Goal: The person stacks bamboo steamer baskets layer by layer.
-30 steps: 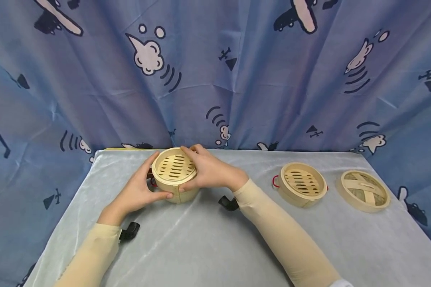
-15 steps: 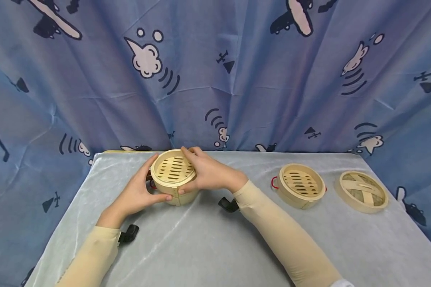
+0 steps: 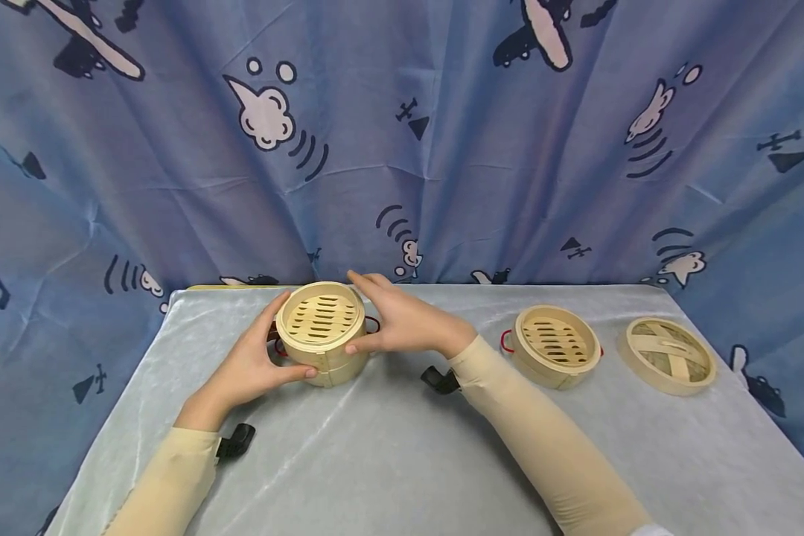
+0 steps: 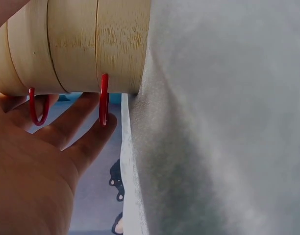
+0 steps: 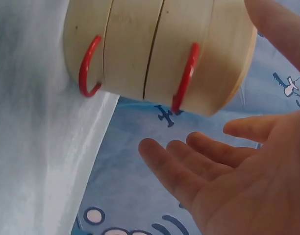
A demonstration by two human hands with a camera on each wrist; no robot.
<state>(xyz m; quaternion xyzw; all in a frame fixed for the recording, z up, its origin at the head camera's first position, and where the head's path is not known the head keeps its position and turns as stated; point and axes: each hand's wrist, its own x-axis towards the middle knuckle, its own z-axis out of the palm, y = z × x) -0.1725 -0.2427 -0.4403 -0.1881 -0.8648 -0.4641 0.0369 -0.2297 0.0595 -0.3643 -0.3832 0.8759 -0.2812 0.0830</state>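
Note:
A stack of two round bamboo steamer baskets [image 3: 331, 365] stands at the left back of the cloth-covered table, slats facing up. My left hand [image 3: 251, 361] grips its left side, thumb across the front and fingers behind. In the left wrist view, those fingers [image 4: 88, 142] reach past red loop handles [image 4: 105, 100] on the stack's wall. On the other side, my right hand [image 3: 409, 320] is spread, its thumb tip close to the upper basket. The right wrist view has a gap between the fingers [image 5: 174, 171] and the steamer wall [image 5: 182, 29].
Another bamboo steamer basket [image 3: 525, 361] with red handles sits on the right of the table. Beside it lies a woven bamboo lid [image 3: 673, 383]. A blue patterned curtain [image 3: 402, 149] hangs right behind the table [image 3: 348, 461].
My right hand has let go of the upper basket and drawn slightly right, exposing its rim and a side handle. My left hand keeps its grip. The view has shifted a little.

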